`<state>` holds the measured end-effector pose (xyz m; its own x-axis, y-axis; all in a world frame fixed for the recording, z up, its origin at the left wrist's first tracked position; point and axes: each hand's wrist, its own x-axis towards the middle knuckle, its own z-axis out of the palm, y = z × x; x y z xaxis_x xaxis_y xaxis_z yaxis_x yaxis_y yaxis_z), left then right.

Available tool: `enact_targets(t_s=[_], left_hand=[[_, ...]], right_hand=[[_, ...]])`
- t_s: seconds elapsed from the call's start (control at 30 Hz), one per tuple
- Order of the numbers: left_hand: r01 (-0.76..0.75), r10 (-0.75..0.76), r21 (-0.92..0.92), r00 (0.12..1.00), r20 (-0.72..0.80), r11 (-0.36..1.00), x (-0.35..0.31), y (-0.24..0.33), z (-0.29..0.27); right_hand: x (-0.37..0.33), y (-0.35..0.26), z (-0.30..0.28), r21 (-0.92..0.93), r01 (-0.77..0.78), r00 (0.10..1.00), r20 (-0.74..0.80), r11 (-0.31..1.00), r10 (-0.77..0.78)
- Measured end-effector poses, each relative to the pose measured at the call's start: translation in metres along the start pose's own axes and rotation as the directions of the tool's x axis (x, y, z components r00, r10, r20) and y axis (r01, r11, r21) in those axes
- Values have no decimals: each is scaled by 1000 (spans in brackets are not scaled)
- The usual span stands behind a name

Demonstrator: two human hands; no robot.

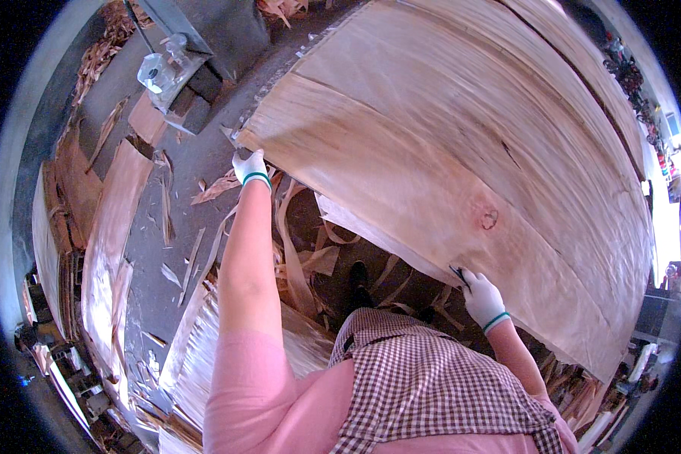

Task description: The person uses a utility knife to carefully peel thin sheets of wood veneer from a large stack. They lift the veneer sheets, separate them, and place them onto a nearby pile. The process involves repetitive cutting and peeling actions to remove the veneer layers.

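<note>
A broad stack of thin wood veneer sheets [431, 144] fills the middle and right, its top sheet showing a dark knot and a few splits. At its near left corner my left hand [253, 166], in a white glove with a green cuff, is closed on the edge of the top veneer sheet. My right hand [483, 297], gloved alike, grips a small dark knife-like tool [458, 273] beside the near edge. The fingers wrap its handle, and its tip rests close to the sheet's border. A paler strip [371, 234] hangs beneath that edge.
Veneer scraps [303, 250] and curled strips litter the dark floor between the stack and my feet. Long veneer pieces [113, 219] lie at left. A grey metal machine part [175, 76] stands at the upper left. More veneer [197, 340] lies beside my left arm.
</note>
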<state>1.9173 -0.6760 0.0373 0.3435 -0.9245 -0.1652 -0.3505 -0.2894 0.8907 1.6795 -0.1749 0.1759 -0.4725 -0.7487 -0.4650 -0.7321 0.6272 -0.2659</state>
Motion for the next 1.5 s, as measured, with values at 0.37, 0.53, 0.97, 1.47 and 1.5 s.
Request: enact_targets(t_s=[0.37, 0.53, 0.97, 1.47, 1.5], left_hand=[[66, -125, -547, 990, -71, 834, 24, -17, -16], [-716, 736, 304, 674, 67, 628, -22, 52, -1], [-694, 693, 489, 685, 224, 528, -14, 38, 42], [-615, 660, 752, 671, 339, 239, -9, 41, 40], [-590, 638, 779, 687, 347, 211, -5, 41, 42]], right_hand=[[-11, -4, -10, 362, 209, 978, -65, 908, -199], [93, -60, -18, 543, 190, 981, -84, 818, -172], [374, -345, -33, -177, 477, 859, -112, 861, -499], [277, -212, -42, -222, 288, 958, 78, 932, -277], [253, -186, -44, -221, 222, 973, 110, 950, -202]])
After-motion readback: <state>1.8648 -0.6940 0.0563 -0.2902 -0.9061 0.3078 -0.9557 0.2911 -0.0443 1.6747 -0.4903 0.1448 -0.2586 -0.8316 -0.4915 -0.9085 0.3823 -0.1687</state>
